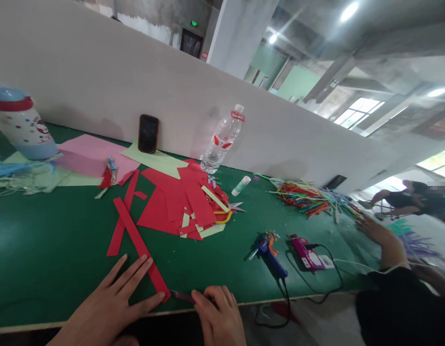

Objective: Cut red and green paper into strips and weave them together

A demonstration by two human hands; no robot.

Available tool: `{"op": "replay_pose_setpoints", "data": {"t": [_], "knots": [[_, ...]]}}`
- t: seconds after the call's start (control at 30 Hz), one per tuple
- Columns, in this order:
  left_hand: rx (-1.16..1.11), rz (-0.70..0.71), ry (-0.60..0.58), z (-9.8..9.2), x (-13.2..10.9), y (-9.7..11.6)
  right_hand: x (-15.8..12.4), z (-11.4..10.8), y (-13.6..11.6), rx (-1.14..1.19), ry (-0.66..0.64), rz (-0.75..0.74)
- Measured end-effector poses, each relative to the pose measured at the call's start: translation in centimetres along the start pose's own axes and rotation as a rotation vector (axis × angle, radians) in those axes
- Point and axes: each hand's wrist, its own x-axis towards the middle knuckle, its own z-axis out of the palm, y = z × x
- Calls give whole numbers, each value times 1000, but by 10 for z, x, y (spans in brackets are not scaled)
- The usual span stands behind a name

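My left hand (116, 298) lies flat on the green table (45, 250), fingers spread, pressing the near end of a long red paper strip (141, 247). My right hand (218, 315) is curled at the table's front edge, its fingers pinched on a small dark tool (182, 296) whose tip meets the strip's near end. I cannot make out what the tool is. A second red strip (123, 216) lies crossed beside the first.
A pile of red paper (179, 197) with scissors (234, 207), a water bottle (222, 139), a glue stick (241, 185), a phone (148, 133), pink paper (92, 154), blue (269, 254) and pink (306, 252) glue guns, coloured sticks (308, 197). Another person's arm (384, 240) reaches in at right.
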Motion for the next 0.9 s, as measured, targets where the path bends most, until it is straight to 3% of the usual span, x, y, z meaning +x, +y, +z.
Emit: {"op": "replay_pose_setpoints", "data": {"t": [0.17, 0.4, 0.63, 0.9], "knots": [[-5, 11, 26, 3, -1, -2, 6, 2, -1, 49, -8, -5], [-23, -10, -48, -8, 3, 1, 11, 0, 5, 63, -57, 26], [-22, -36, -18, -6, 2, 5, 18, -3, 3, 90, -27, 12], [-72, -72, -82, -12, 3, 8, 19, -6, 9, 96, -26, 17]]}}
